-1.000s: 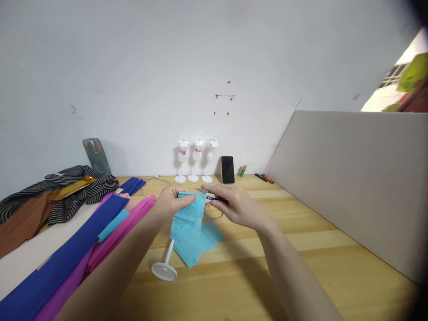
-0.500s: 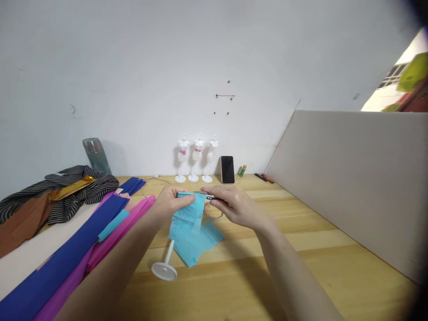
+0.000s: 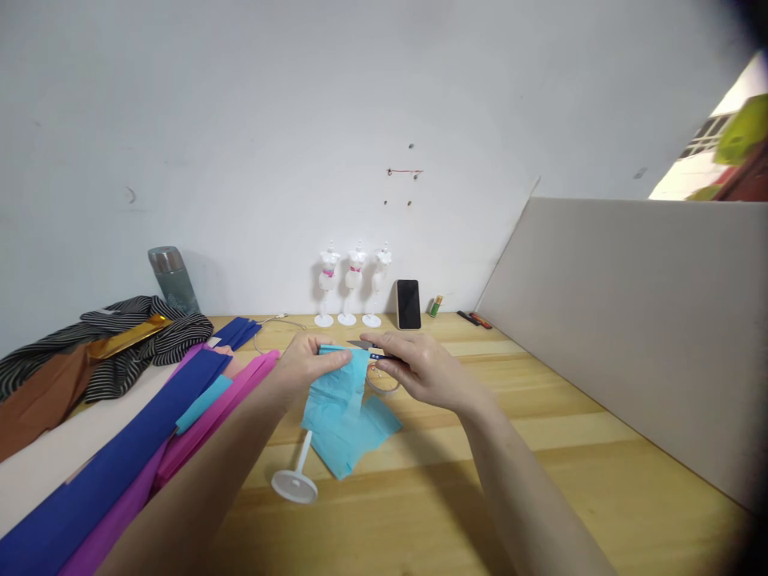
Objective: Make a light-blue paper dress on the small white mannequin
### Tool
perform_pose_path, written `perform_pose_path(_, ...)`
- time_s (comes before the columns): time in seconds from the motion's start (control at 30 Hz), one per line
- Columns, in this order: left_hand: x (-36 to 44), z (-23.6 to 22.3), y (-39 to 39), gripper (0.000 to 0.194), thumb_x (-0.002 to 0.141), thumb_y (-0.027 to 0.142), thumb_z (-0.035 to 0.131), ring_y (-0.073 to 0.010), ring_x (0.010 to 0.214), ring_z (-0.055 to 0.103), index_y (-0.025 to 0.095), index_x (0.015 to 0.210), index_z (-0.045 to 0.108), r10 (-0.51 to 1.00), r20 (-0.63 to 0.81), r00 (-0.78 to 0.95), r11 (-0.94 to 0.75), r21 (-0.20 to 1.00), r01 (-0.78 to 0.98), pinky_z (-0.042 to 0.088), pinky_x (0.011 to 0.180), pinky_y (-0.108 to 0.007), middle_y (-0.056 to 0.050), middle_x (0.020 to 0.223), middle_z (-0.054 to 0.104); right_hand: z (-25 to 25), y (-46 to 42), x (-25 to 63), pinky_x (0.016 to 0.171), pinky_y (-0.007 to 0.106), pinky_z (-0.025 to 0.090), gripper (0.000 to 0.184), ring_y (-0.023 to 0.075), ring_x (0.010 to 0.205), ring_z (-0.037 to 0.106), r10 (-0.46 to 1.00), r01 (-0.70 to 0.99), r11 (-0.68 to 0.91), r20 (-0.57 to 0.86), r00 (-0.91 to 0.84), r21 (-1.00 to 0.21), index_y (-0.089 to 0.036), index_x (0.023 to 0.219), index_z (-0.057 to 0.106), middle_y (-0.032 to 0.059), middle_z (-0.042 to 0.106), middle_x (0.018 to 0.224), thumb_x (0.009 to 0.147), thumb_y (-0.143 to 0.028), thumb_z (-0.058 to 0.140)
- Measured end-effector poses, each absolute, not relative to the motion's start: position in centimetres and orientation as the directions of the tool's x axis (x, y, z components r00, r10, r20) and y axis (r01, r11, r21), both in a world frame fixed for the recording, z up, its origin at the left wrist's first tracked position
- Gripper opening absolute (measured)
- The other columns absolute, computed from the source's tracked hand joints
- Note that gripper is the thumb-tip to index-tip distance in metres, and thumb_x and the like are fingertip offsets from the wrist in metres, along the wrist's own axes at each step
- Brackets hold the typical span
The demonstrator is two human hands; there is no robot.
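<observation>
on my feed i log a left hand (image 3: pixel 307 366) and a right hand (image 3: pixel 425 370), both bare, with slim fingers and narrow wrists. left forearm (image 3: pixel 210 456) and right forearm (image 3: pixel 521 472): uncovered along the whole visible length, smooth in outline, broader toward the elbow. i note fingernail detail as too small to read, upper arms beyond my view.

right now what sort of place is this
Probably a small sewing or craft spot: scissors in the right hand, three little dress forms by the wall, and coloured sheets piled at the left.
</observation>
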State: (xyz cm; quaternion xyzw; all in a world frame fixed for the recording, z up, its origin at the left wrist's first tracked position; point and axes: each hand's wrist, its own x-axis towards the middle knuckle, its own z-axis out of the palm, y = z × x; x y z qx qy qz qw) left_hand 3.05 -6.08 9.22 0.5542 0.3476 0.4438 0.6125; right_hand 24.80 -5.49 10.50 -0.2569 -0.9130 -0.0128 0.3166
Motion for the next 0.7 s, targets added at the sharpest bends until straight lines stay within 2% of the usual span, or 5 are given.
perform_pose_path(0.2,2.88,9.23,-5.96,0.029,0.062,0.040,0.081,-0.0102,0.049,0.057,0.012,0.067,0.072,0.915,0.096,0.391,-0.036,0.987,-0.158,0.044,0.049,-0.021,-0.002,0.058,0.067,10.44,-5.40,24.90,0.070,0.033,0.052,0.034,0.0205,0.082,0.067,0.461,0.483,0.866,0.585,-0.667,-0.132,-0.016,0.126,0.057,0.0114,0.072,0.100,0.093,-0.018,0.046)
perform_pose_path(0.47,2.79,9.35,-5.89,0.033,0.057,0.042,0.084,-0.0091,0.047,0.054,0.012,0.064,0.071,0.937,0.103,0.334,-0.060,0.989,-0.135,0.042,0.048,-0.020,-0.001,0.056,0.066,10.47,-5.29,25.00,0.071,0.033,0.052,0.034,0.0198,0.083,0.067,0.455,0.459,0.875,0.592,-0.666,-0.156,-0.017,0.126,0.056,0.0106,0.072,0.100,0.094,-0.020,0.046)
perform_pose_path(0.7,2.70,9.28,-5.85,0.032,0.059,0.041,0.082,-0.0095,0.048,0.052,0.011,0.064,0.070,0.937,0.112,0.331,-0.082,0.991,-0.102,0.042,0.049,-0.022,-0.001,0.056,0.065,10.39,-5.25,24.93,0.074,0.034,0.053,0.035,0.0198,0.086,0.067,0.461,0.450,0.875,0.596,-0.658,-0.181,-0.018,0.128,0.056,0.0110,0.072,0.104,0.094,-0.021,0.047)
